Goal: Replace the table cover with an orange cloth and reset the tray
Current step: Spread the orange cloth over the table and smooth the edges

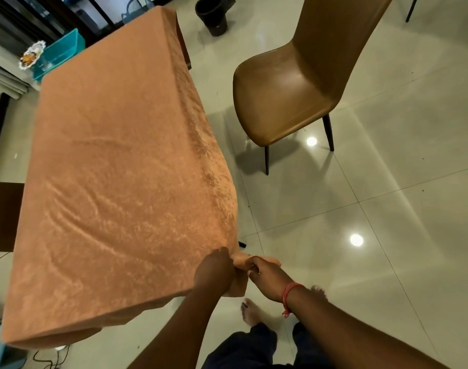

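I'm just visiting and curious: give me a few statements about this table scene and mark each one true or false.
1. The orange cloth covers the table top. True.
2. Both hands grip the cloth at its near corner. True: the left hand and right hand bunch it there.
3. A tray sits in the middle of the cloth. False: nothing lies on the cloth.
4. The brown chair is pushed under the table. False: it stands apart from the table on the tiled floor.
5. The right wrist wears a red thread band. True.
6. A white bucket stands beyond the table. False: the bucket there is black.
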The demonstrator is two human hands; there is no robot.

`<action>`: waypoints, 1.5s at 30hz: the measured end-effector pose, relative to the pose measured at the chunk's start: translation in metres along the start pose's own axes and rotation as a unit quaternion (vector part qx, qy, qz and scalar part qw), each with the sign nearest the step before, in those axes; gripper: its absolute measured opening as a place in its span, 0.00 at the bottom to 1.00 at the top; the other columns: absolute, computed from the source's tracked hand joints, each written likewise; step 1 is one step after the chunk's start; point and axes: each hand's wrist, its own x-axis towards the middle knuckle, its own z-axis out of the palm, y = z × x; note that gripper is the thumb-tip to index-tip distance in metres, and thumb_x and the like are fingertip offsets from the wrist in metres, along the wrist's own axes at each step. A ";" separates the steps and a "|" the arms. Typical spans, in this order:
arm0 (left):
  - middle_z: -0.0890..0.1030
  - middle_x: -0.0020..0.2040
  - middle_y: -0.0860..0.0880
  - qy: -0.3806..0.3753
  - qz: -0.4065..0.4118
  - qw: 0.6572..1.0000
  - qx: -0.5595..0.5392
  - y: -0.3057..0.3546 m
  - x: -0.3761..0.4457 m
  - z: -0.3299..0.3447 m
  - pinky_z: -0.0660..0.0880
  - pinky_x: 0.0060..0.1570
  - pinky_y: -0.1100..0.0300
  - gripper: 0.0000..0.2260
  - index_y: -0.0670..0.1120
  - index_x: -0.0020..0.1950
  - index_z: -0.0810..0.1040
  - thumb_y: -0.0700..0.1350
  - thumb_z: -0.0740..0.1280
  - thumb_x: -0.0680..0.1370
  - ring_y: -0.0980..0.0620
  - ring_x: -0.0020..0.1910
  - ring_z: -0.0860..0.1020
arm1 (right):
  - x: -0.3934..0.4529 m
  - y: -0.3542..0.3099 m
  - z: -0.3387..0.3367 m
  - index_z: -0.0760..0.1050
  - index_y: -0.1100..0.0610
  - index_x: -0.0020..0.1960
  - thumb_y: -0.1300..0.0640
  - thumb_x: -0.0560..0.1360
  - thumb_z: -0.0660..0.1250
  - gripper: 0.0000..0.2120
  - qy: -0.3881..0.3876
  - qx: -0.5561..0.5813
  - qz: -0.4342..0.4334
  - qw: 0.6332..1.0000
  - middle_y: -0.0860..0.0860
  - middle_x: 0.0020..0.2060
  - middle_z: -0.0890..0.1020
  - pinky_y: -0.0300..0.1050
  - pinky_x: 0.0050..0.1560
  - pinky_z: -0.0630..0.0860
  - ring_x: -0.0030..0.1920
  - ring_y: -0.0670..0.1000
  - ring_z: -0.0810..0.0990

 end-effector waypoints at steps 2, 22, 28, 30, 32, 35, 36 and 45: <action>0.78 0.51 0.48 0.044 -0.004 0.999 -0.015 -0.006 -0.001 -0.005 0.71 0.47 0.57 0.10 0.47 0.53 0.75 0.51 0.57 0.82 0.50 0.49 0.77 | -0.002 0.000 -0.005 0.66 0.49 0.73 0.51 0.83 0.55 0.18 0.003 -0.002 0.000 1.000 0.52 0.63 0.77 0.50 0.56 0.77 0.53 0.50 0.79; 0.67 0.72 0.45 0.201 -0.101 0.971 -0.083 -0.079 0.087 -0.031 0.63 0.70 0.42 0.23 0.48 0.72 0.65 0.58 0.55 0.81 0.42 0.70 0.65 | 0.118 -0.118 -0.105 0.67 0.53 0.73 0.54 0.82 0.58 0.19 -0.020 -0.205 -0.059 0.977 0.53 0.71 0.73 0.46 0.68 0.69 0.68 0.52 0.73; 0.68 0.73 0.47 0.199 -0.100 0.969 -0.108 -0.084 0.160 -0.090 0.63 0.70 0.42 0.24 0.51 0.72 0.68 0.59 0.52 0.79 0.43 0.71 0.65 | 0.173 -0.197 -0.159 0.64 0.53 0.76 0.52 0.82 0.58 0.22 -0.035 -0.286 -0.095 0.953 0.53 0.74 0.67 0.45 0.71 0.66 0.71 0.53 0.69; 0.67 0.73 0.46 0.183 -0.100 0.971 -0.115 -0.085 0.183 -0.111 0.62 0.71 0.41 0.24 0.51 0.73 0.67 0.58 0.53 0.79 0.43 0.72 0.64 | 0.191 -0.215 -0.181 0.63 0.53 0.76 0.53 0.82 0.57 0.22 -0.037 -0.306 -0.104 0.945 0.52 0.75 0.66 0.45 0.71 0.65 0.72 0.53 0.68; 0.63 0.76 0.46 0.154 -0.104 0.975 -0.121 -0.087 0.206 -0.131 0.59 0.73 0.42 0.24 0.52 0.76 0.63 0.57 0.55 0.80 0.42 0.74 0.61 | 0.211 -0.229 -0.205 0.63 0.52 0.76 0.52 0.82 0.57 0.22 -0.027 -0.320 -0.101 0.942 0.51 0.75 0.65 0.45 0.70 0.65 0.72 0.53 0.68; 0.61 0.77 0.46 0.149 -0.107 0.975 -0.124 -0.092 0.236 -0.157 0.58 0.73 0.42 0.25 0.52 0.77 0.60 0.56 0.57 0.80 0.42 0.75 0.60 | 0.249 -0.251 -0.242 0.62 0.53 0.77 0.52 0.83 0.57 0.23 -0.026 -0.346 -0.093 0.933 0.52 0.77 0.63 0.47 0.71 0.65 0.73 0.55 0.67; 0.60 0.77 0.46 0.149 -0.110 0.974 -0.128 -0.094 0.248 -0.166 0.58 0.73 0.42 0.26 0.52 0.77 0.60 0.56 0.57 0.80 0.42 0.75 0.60 | 0.268 -0.261 -0.256 0.62 0.55 0.77 0.53 0.83 0.57 0.23 -0.029 -0.359 -0.096 0.928 0.53 0.77 0.63 0.47 0.72 0.64 0.73 0.55 0.67; 0.51 0.81 0.49 0.144 -0.158 0.970 -0.112 -0.100 0.396 -0.267 0.54 0.75 0.44 0.28 0.55 0.80 0.48 0.59 0.51 0.82 0.44 0.78 0.54 | 0.515 -0.414 -0.379 0.65 0.58 0.73 0.48 0.79 0.57 0.25 0.018 -0.417 -0.207 0.885 0.57 0.72 0.67 0.58 0.68 0.69 0.71 0.61 0.68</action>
